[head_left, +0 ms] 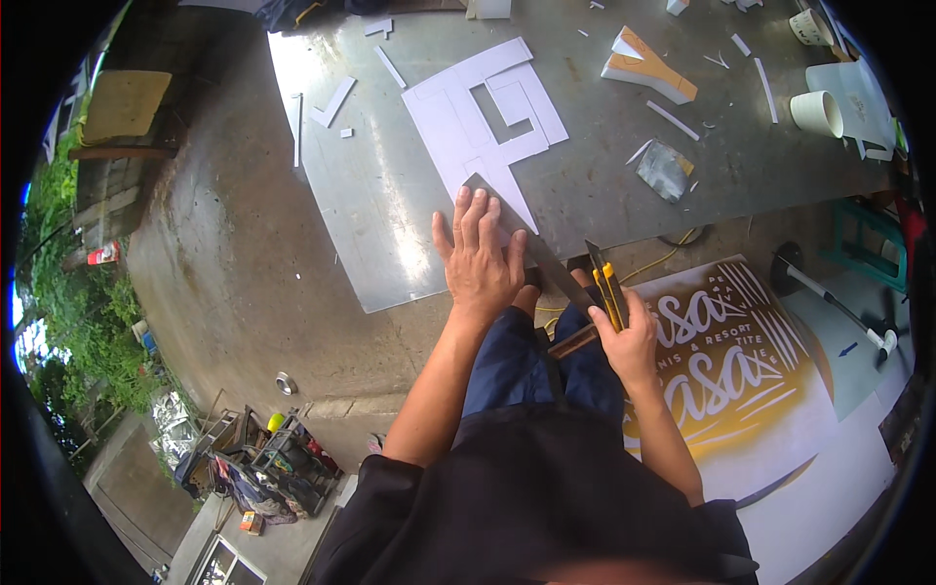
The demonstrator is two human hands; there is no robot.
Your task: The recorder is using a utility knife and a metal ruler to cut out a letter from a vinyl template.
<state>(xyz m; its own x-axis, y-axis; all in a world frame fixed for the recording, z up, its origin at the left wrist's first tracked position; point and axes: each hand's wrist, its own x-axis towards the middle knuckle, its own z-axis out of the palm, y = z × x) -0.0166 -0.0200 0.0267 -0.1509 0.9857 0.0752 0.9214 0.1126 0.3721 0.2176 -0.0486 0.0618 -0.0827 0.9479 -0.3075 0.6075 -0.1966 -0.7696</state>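
A white foam-like board (444, 107) with an angular cut-out lies on the metal table near its front edge. Across its near corner runs a dark metal straightedge (558, 275), which sticks out past the table edge toward me. My left hand (480, 255) rests on the upper end of the straightedge and the board, its fingers stretched out. In my right hand (630, 339), fingers closed, is a yellow and black utility knife (612, 295), blade pointing up and away from me. My right thumb is at the straightedge's near end; whether it also grips it, I cannot tell.
On the table (375, 210) lie white offcut strips (673, 120), an orange-topped Y-shaped block (648, 68) and a crumpled clear packet (666, 173). Paper cups (817, 114) stand at the right. A printed stencil sheet (770, 409) lies lower right, near a teal stool (868, 244).
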